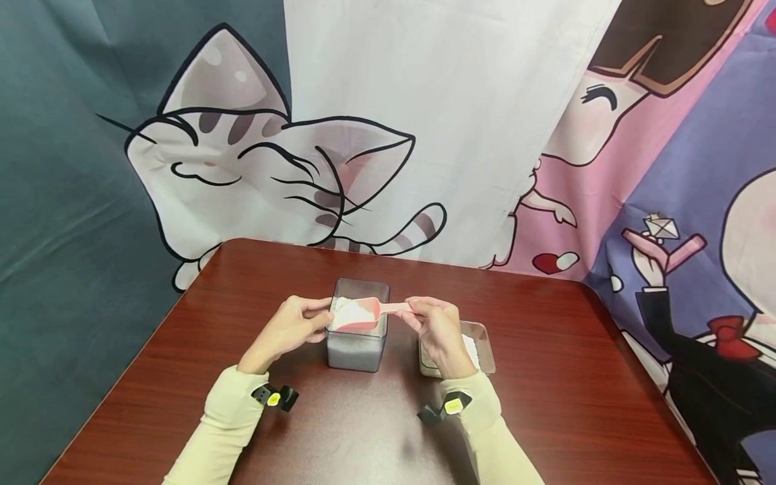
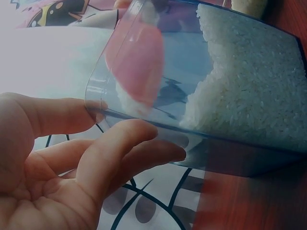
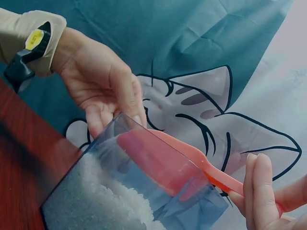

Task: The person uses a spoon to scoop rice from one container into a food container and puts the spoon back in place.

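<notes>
A clear, blue-tinted rice container (image 1: 354,353) stands on the table, with white rice (image 2: 254,76) heaped unevenly inside. My left hand (image 1: 294,327) holds the container's upper left edge, thumb at the rim and fingers along the outer wall. The handle of a pink scoop (image 1: 366,316) is pinched in my right hand (image 1: 433,327). Inside the container's open top, the scoop's bowl carries white rice and sits above the heap. In the right wrist view the scoop (image 3: 158,160) shows through the clear wall, and the right hand (image 3: 264,196) grips its handle end.
Beside the right wrist is a shallow clear tray (image 1: 485,347) holding white grains, partly hidden by that hand. The brown table (image 1: 273,269) reaches back to a cartoon-printed cloth (image 1: 473,101) hanging behind it.
</notes>
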A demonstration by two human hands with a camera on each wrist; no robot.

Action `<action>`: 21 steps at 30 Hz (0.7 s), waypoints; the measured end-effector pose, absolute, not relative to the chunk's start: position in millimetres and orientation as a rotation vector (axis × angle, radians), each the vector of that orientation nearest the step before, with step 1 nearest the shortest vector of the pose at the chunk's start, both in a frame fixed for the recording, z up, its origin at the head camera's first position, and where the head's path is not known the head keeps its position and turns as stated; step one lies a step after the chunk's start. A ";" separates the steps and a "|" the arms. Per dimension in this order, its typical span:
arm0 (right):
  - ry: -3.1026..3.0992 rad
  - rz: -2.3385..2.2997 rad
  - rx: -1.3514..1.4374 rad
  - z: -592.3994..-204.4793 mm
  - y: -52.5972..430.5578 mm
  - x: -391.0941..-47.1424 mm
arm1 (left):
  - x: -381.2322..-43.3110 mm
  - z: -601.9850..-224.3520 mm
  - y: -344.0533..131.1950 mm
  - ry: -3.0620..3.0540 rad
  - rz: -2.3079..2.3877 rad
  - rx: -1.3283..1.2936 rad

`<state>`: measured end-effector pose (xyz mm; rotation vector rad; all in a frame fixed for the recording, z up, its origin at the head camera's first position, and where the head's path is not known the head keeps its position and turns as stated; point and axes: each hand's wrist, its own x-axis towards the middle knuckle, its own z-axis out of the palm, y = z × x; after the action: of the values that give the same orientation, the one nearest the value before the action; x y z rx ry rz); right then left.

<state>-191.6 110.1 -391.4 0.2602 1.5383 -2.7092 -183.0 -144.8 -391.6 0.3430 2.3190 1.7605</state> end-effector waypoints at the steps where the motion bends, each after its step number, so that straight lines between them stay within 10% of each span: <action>1: 1.537 -2.711 0.263 -391.6 110.7 -191.6 | -183.1 -391.3 -144.8 2.317 1.761 0.343; 21: 1.492 -2.725 0.285 -392.8 114.1 -190.5 | -183.4 -390.7 -145.3 2.306 1.764 0.341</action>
<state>-190.5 114.1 -392.8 0.2852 1.4917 -2.7247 -183.4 -145.3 -390.7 0.3406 2.3057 1.7643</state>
